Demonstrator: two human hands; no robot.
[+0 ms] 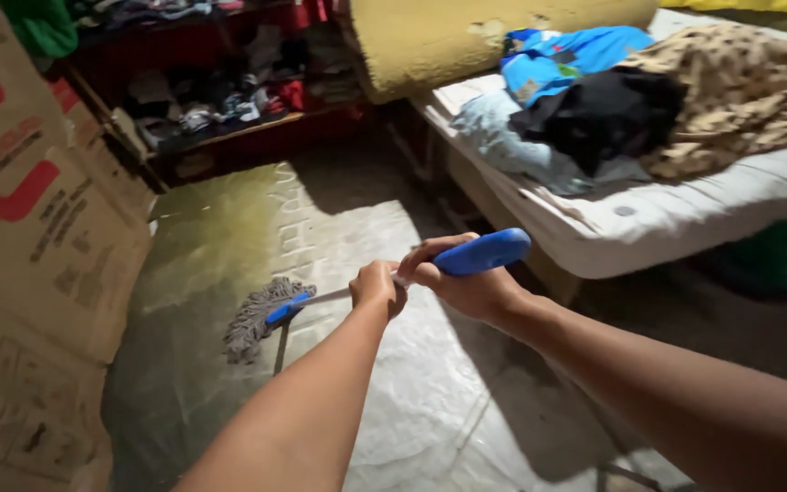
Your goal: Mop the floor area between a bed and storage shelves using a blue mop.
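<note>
A mop with a silver shaft and a blue top grip (483, 252) reaches down to a grey string head (257, 316) that rests on the wet-looking concrete floor (229, 228). My left hand (377, 286) is closed around the shaft, lower down. Just behind it, my right hand (466, 281) wraps the shaft at the foot of the blue grip. Both forearms stretch in from the lower right. The mop head lies to the left of my hands, near the cardboard wall.
Large cardboard sheets (38, 228) line the left side. A dark red shelf (220, 118) stuffed with clothes stands at the back. On the right a bed with a white mattress (685, 214) carries heaped clothes and a patterned blanket (740, 91).
</note>
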